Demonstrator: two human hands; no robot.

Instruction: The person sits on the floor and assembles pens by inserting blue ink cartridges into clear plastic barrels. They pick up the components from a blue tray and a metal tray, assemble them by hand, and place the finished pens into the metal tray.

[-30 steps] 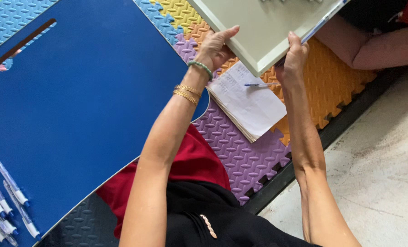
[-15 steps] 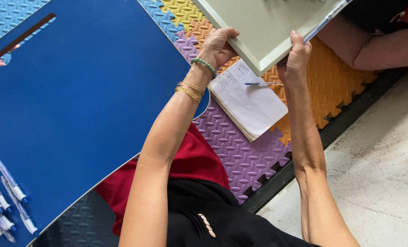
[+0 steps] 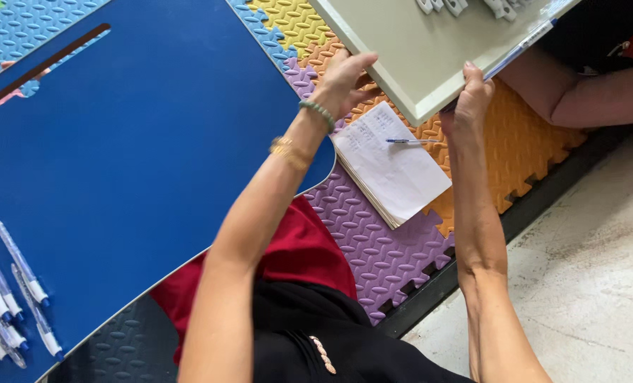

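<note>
While you reach forward with both arms, your left hand (image 3: 345, 81) clasps the near edge of the pale grey-green tray (image 3: 430, 53), fingers curled over its rim and thumb under it. Your right hand (image 3: 469, 99) grips the same edge nearer the corner, closed on the rim. That tray hangs tilted above the orange and purple foam mats (image 3: 380, 248), with small white parts (image 3: 472, 7) lying near its far end. Just below your hands an open notebook (image 3: 394, 167) rests on the mats, a blue pen (image 3: 410, 141) lying across its page. Your left forearm crosses over the blue table (image 3: 132, 163), where a cluster of clear pens with blue tips (image 3: 11, 291) lies at the near left corner. Another person's bare arm (image 3: 593, 96) rests beyond the tray on the right.
</note>
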